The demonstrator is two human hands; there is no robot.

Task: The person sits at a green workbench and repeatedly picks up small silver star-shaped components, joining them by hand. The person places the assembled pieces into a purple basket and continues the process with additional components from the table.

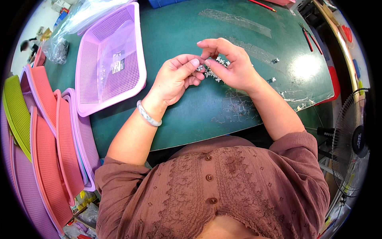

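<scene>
Head view, looking down on your two hands at centre frame above the dark green bench (175, 119). Your left hand (175, 77), with a pale jade-coloured bangle (148, 114) on the wrist, is curled; thumb and forefinger are pinched on one end of a cluster of small silvery metal parts (211, 71). Your right hand (229, 65) meets it from the right of the frame, fingers bent over and pinched on the same cluster, thumb tip nearly touching the left thumb tip. The cluster sits between the two hands, just above centre, partly hidden by the fingers; whether it rests on the bench or is lifted clear, you cannot tell.

A few loose silvery bits (273, 69) lie on the bench to the right of your right hand. A strip of clear tape (234, 22) is stuck down at upper centre. Red-handled cutters (310, 38) lie at upper right.

Upper left: a lilac perforated plastic basket (135, 47) holding a clear plastic bag (113, 59). Left edge: a stack of pink, lilac and green baskets (47, 151) stood on edge. Lower right: a wire-guarded fan (352, 143).
</scene>
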